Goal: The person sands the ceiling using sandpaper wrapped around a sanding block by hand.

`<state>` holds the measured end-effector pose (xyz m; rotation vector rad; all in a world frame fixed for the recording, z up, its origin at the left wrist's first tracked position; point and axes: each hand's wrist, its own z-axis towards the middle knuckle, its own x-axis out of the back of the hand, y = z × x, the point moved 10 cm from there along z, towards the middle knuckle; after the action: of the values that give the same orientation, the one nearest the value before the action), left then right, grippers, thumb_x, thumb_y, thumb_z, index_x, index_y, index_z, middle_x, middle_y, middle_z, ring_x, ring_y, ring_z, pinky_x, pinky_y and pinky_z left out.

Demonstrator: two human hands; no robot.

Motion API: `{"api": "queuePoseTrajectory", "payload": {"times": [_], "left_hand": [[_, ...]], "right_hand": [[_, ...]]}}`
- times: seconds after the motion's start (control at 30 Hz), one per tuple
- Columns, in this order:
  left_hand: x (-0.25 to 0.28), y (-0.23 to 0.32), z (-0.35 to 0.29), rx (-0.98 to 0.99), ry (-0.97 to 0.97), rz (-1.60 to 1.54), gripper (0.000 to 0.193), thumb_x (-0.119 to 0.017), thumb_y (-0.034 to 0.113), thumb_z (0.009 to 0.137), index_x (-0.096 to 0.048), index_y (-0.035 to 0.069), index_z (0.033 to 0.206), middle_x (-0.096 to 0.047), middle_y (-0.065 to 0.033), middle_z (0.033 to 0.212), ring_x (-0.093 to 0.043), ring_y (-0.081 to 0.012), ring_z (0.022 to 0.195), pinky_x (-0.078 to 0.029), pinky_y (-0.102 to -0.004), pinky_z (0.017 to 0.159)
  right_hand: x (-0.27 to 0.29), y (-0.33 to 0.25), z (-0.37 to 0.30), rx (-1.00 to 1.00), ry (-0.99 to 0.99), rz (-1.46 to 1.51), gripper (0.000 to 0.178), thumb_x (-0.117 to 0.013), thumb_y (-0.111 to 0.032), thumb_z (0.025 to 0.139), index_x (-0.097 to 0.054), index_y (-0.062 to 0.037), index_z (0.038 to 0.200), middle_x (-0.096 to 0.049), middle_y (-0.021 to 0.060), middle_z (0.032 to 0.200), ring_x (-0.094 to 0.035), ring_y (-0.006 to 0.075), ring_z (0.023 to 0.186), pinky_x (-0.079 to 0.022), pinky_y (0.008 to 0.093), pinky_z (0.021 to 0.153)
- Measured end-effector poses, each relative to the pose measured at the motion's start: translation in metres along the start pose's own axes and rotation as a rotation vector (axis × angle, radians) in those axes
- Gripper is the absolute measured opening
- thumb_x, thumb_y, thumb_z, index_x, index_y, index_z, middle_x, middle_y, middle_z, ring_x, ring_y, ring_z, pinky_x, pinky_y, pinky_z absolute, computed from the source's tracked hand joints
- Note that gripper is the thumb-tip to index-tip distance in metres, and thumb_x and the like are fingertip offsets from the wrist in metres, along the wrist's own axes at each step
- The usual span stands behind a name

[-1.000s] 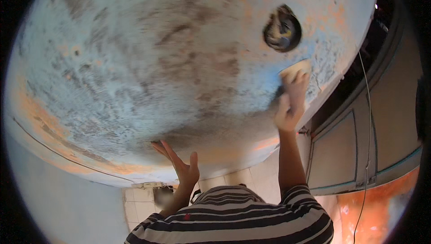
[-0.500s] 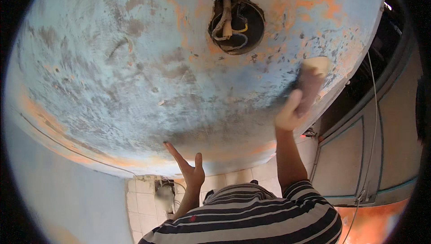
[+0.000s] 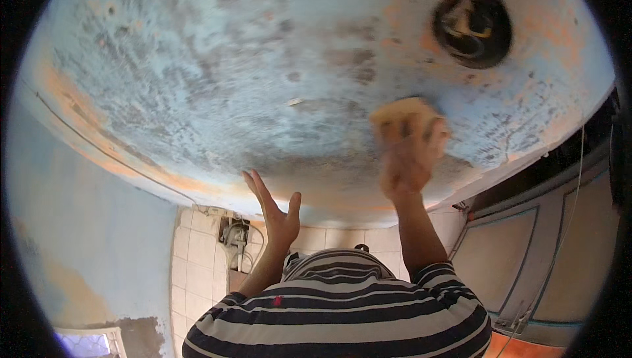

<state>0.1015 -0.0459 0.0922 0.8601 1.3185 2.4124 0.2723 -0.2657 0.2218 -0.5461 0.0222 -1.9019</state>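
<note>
Before me is a wall [image 3: 217,95] with worn light-blue paint, dark smudges and orange patches. My right hand [image 3: 413,154] is closed around a pale yellowish sanding block [image 3: 403,109] and presses it to the wall, below and left of a round hole [image 3: 474,25] with wires inside. Motion blurs this hand and the block's details. My left hand [image 3: 280,223] is open and holds nothing. Its long fingers stretch up against the lower part of the wall, with the thumb apart.
To the right stand a panelled door [image 3: 503,253] and a thin hanging cord [image 3: 567,206]. Low on the left, pipes show in a broken recess [image 3: 238,243] beside pale tiles [image 3: 197,259]. A bluish side wall [image 3: 99,226] and a small window [image 3: 85,343] lie farther left.
My right hand has swept the sanding block left across the wall. The view has turned left, so the hole sits farther right. My left hand stays open at the wall.
</note>
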Motion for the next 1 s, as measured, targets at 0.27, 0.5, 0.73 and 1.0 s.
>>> {"api": "queuePoseTrajectory", "payload": {"times": [0.27,0.5,0.73,1.0], "left_hand": [[0.072,-0.025,0.037,-0.191,0.071,0.157,0.1,-0.073,0.028,0.089,-0.007,0.005,0.16,0.008,-0.0339,0.162,0.006,-0.0526,0.15,-0.01,-0.0637,0.117],[0.13,-0.056,0.065,-0.326,0.076,0.308,0.095,-0.074,0.034,0.088,-0.019,0.007,0.159,0.002,-0.0351,0.162,0.003,-0.0585,0.148,-0.014,-0.0713,0.112],[0.188,-0.106,0.083,-0.278,0.028,0.251,0.094,-0.074,0.035,0.087,-0.021,0.009,0.16,0.0,-0.0327,0.163,0.002,-0.0581,0.148,-0.014,-0.0703,0.112],[0.21,-0.141,0.083,-0.165,-0.1,0.215,0.092,-0.073,0.035,0.088,-0.021,0.009,0.16,0.0,-0.0303,0.164,0.002,-0.0566,0.149,-0.014,-0.0681,0.114]], "right_hand": [[-0.056,-0.1,0.008,0.087,0.083,-0.324,0.07,-0.055,-0.038,0.102,-0.03,0.0034,0.152,-0.034,0.0207,0.157,-0.027,0.0344,0.148,-0.022,0.053,0.119],[-0.082,-0.112,0.009,-0.104,0.409,0.128,0.058,-0.046,-0.022,0.105,-0.027,0.0066,0.153,-0.031,0.0215,0.159,-0.024,0.0326,0.149,-0.008,0.0493,0.123],[-0.142,-0.165,0.011,0.023,0.15,-0.235,0.052,-0.049,-0.043,0.1,-0.056,-0.0086,0.138,-0.047,0.02,0.145,-0.039,0.0482,0.136,-0.013,0.0734,0.108],[-0.188,-0.206,-0.023,0.191,-0.098,-0.411,0.054,-0.042,-0.035,0.096,-0.061,0.0028,0.129,-0.059,0.0171,0.137,-0.036,0.0475,0.141,-0.015,0.0653,0.116]]}}
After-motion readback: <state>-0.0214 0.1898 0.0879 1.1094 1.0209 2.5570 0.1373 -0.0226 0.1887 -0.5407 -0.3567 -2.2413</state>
